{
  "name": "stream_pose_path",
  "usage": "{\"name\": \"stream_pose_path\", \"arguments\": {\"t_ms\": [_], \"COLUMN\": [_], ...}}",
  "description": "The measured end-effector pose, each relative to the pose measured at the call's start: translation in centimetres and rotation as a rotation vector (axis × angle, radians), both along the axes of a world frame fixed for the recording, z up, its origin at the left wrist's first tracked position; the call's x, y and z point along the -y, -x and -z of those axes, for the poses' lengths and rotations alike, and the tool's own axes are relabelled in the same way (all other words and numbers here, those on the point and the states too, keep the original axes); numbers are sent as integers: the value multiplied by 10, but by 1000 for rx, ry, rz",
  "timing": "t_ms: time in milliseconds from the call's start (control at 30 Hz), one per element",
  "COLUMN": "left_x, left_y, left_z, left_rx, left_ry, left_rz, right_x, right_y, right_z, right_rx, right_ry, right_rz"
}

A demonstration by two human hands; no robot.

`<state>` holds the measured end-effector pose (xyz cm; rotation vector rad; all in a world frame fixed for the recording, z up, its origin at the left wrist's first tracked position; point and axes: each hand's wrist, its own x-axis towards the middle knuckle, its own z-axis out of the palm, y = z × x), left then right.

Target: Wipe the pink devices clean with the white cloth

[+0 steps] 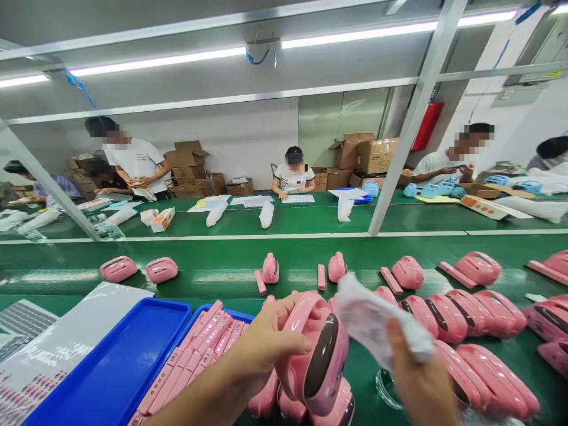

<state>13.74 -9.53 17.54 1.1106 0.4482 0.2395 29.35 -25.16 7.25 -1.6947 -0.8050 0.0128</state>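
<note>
**Pink shell held at the handle, cloth against its face**

At lower left of the frame, an empty blue tray [116, 361] lay beside a second tray [231, 314] filled with flat pink strips [195, 358]. Just right of these, low in the centre, the left hand [261, 343] was closed around the arched handle of a pink device [317, 355], fingers curled over the top and thumb beneath, lifting it above other pink units. The shell looked like rigid, glossy moulded plastic, probably light and somewhat slippery, with a dark glossy front panel likely to smudge or scratch; the handle arch seemed the safest grip. At lower right, the right hand [421, 384] pinched a soft white cloth [377, 322], bunched against the device's upper right side. More pink devices [470, 331] crowded the green belt [222, 260] to the right.
</note>
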Motion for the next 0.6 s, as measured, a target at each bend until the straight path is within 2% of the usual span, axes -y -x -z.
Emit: {"name": "stream_pose_path", "arguments": {"t_ms": [67, 100, 167, 267, 333, 467, 500, 600], "left_x": [2, 2, 2, 5, 7, 8, 8, 7], "left_y": [-6, -7, -9, -9, -9, -10, -10, -9], "left_z": [4, 6, 8, 9, 10, 9, 9, 9], "left_rx": [-15, -25, -41, -16, 7, 15, 11, 13], "left_ry": [38, 61, 93, 53, 43, 133, 127, 100], "left_rz": [-10, -13, -8, -70, -116, -65, -62, -101], "right_x": [-27, -36, -44, -40, -36, -34, -35, -37], "right_y": [36, 51, 68, 65, 55, 49, 49, 49], "right_z": [-3, -1, 8, 21, 22, 12, 10, 6], "right_rx": [221, 383, 489, 417, 388, 615, 610, 460], "right_ry": [-111, -154, -177, -142, -117, -117, -120, -113], "right_rz": [-229, -250, -293, -307, -268, -357, -356, -235]}}
